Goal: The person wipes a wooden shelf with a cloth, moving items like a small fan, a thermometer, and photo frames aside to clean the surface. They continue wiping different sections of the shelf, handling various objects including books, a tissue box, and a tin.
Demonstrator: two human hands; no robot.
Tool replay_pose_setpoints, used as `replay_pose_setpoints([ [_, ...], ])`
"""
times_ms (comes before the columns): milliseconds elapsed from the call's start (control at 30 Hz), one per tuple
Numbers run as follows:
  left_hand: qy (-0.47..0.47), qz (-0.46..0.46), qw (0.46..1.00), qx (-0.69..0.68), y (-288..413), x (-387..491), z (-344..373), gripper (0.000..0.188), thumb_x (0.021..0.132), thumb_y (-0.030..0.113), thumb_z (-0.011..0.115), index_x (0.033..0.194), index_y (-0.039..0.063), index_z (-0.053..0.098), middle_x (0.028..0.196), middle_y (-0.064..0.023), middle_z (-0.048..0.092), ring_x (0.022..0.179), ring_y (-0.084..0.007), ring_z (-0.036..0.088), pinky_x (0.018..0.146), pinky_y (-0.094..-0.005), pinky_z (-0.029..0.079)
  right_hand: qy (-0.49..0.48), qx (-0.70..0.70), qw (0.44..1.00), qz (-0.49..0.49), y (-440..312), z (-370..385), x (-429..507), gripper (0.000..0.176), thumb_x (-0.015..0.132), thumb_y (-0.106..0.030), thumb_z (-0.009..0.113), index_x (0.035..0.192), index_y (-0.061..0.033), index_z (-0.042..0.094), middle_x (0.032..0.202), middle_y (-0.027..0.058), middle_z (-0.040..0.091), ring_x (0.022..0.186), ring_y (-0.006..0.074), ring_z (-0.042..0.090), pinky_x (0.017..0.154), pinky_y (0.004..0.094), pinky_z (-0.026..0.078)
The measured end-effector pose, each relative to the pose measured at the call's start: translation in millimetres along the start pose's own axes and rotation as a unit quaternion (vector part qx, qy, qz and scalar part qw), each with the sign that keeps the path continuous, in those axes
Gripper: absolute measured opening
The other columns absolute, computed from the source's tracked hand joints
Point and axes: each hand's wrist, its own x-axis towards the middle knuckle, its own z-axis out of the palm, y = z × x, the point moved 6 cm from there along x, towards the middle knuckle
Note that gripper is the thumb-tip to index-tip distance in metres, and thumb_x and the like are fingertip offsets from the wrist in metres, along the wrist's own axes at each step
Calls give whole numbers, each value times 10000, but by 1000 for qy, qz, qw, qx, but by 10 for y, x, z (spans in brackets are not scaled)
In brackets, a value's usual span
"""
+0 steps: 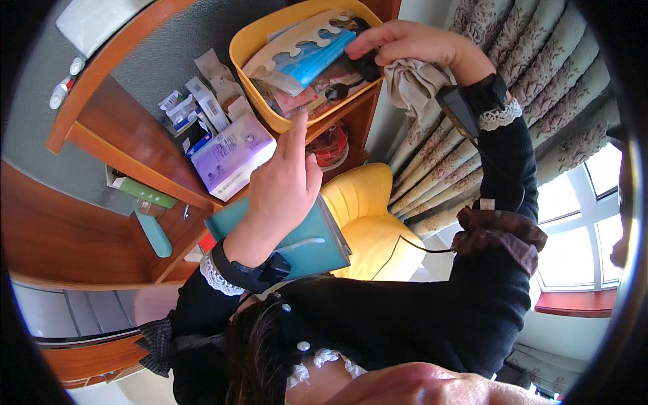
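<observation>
My left hand (283, 185) is stretched out with its fingertips at the near rim of a yellow plastic basket (242, 58); whether they press on it I cannot tell. Nothing shows in its grasp. At the basket's right end, my right hand (417, 45) has a crumpled beige cloth (412, 83) bunched beneath its palm. Its forefinger and thumb reach over the rim beside dark items. Inside the basket lie a blue packet in clear plastic (316, 61), a white scalloped-edged piece (283, 43), a pink packet (295, 99) and other small things.
Left of the basket, a purple tissue pack (233, 154) and several small cartons (207, 104) stand on the wooden shelf (147, 157). A teal flat box (309, 260) lies under my left forearm. Beyond are a yellow chair (362, 207) and a patterned curtain (547, 66).
</observation>
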Motion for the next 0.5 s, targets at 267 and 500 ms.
replay_pose_setpoints([
  [267, -16, -25, 1000, 5, -148, 143, -53, 564, 951, 147, 544, 1469, 37, 350, 1218, -212, 625, 1053, -383, 654, 861, -445, 540, 248, 150, 955, -63, -32, 370, -382, 351, 921, -38, 551, 1267, 11, 589, 947, 39, 672, 806, 85, 616, 686, 226, 497],
  [500, -15, -65, 998, -22, -366, 379, -175, 529, 1006, 257, 489, 1457, 6, 375, 1209, -145, 655, 1036, -295, 655, 913, -375, 489, 279, 148, 948, -41, 292, 1292, -863, 258, 954, -108, 591, 1191, -25, 649, 994, 50, 692, 871, 101, 638, 769, 260, 522],
])
